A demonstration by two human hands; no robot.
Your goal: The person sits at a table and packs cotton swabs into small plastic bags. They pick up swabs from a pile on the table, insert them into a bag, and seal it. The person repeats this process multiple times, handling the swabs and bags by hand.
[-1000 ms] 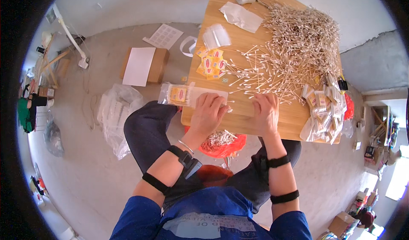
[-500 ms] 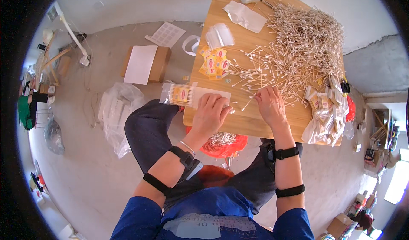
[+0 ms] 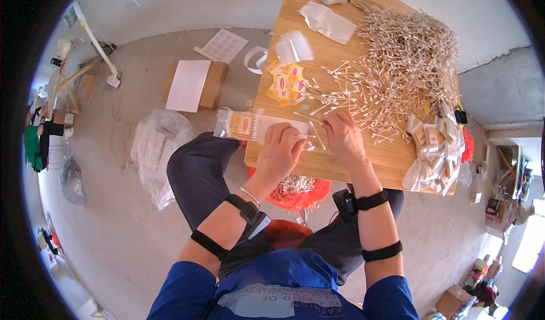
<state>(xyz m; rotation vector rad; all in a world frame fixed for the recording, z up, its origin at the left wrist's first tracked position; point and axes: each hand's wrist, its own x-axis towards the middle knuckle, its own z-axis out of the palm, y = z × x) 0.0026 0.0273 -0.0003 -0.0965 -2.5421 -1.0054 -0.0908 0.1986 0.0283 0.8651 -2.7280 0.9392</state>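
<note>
My left hand (image 3: 279, 151) is closed near the front edge of the wooden table, around a small bunch of cotton swabs (image 3: 308, 145) whose white tips stick out by the thumb. Just to its right, my right hand (image 3: 344, 138) pinches a thin cotton swab (image 3: 306, 116) that points left. Left of my left hand lies a clear bag (image 3: 243, 126) with a row of swabs and a yellow card inside. A large heap of loose cotton swabs (image 3: 409, 53) covers the right side of the table, thinning out toward my right hand.
Yellow printed cards (image 3: 286, 85) and a stack of clear bags (image 3: 294, 47) lie at the table's left. Filled packs (image 3: 434, 144) are piled at the right front corner. A red bag of swabs (image 3: 298, 192) sits below the table edge. A cardboard box (image 3: 214, 84) stands on the floor.
My right hand has moved left from the scattered swabs, closer to my left hand, with a swab now showing at its fingertips. My left hand has stayed nearly in place.
</note>
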